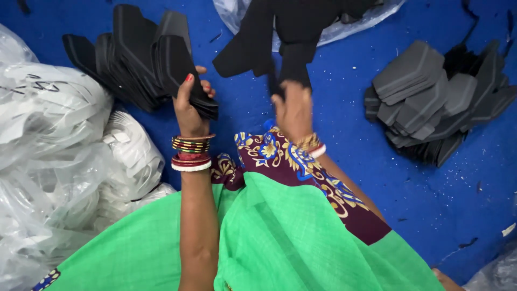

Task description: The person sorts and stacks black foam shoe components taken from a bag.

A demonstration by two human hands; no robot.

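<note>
My left hand (189,105) grips a fanned stack of black flat cut pieces (141,56), held up over the blue floor at upper left. My right hand (293,108) pinches a bunch of black fabric-like cut pieces (285,32) that hang in front of a clear bag at top centre. Both wrists carry several bangles. A green cloth with a maroon patterned border (280,226) covers my lap below the hands.
A heap of dark grey and black cut pieces (439,102) lies on the blue floor (350,97) at right. Clear plastic bags of white pieces (59,145) fill the left side. Another clear bag (344,24) sits at top centre.
</note>
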